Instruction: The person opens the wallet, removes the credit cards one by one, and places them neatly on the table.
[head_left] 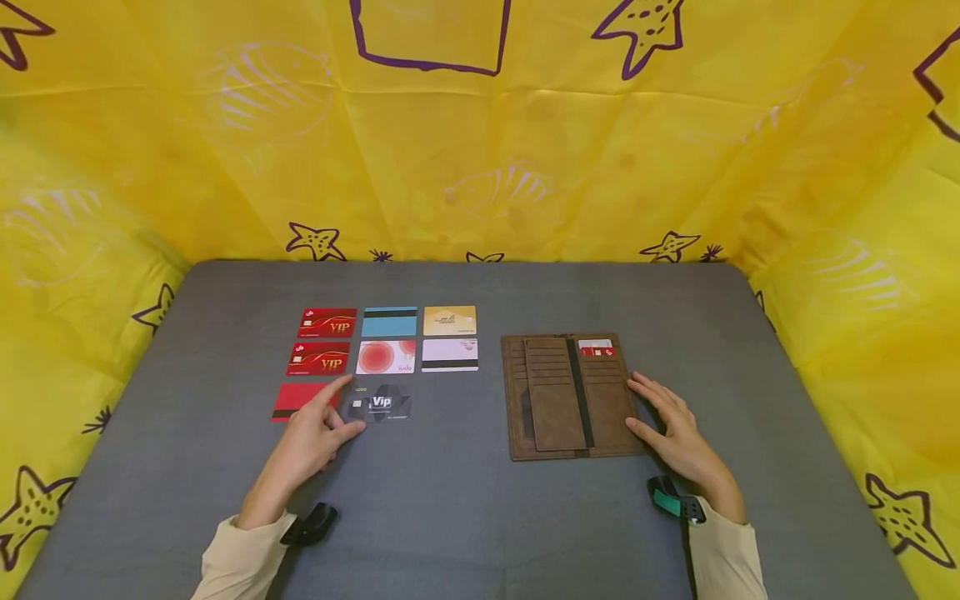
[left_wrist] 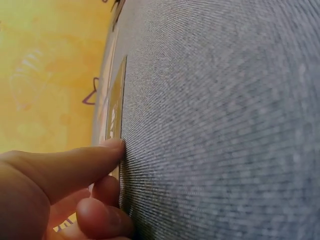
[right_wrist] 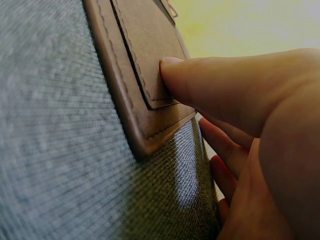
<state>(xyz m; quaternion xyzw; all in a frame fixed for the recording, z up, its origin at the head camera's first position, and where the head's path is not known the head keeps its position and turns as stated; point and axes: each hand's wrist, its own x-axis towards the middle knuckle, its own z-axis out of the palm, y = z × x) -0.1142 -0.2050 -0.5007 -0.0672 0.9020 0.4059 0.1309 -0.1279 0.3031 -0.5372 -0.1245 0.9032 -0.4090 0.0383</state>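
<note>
A black VIP card [head_left: 381, 402] lies flat in the front row of cards. My left hand [head_left: 311, 432] pinches it by its left part, index fingertip at the far edge and thumb at the near edge. In the left wrist view the thumb [left_wrist: 95, 157] meets the edge of the card [left_wrist: 116, 95], the other fingers curled below. An open brown wallet [head_left: 555, 425] lies to the right, with cards showing in its upper right slot. My right hand [head_left: 678, 433] rests at its right edge. Its thumb [right_wrist: 215, 82] lies on the leather [right_wrist: 145, 55] in the right wrist view.
Beside the black card lies a red card [head_left: 288, 402], partly under my left hand. Behind are two red VIP cards [head_left: 328, 322], a blue card [head_left: 390, 323], a gold card [head_left: 450, 321], a pink-patterned card [head_left: 386, 357] and a pale striped card [head_left: 450, 354]. Yellow cloth [head_left: 420, 167] borders the grey table [head_left: 465, 517].
</note>
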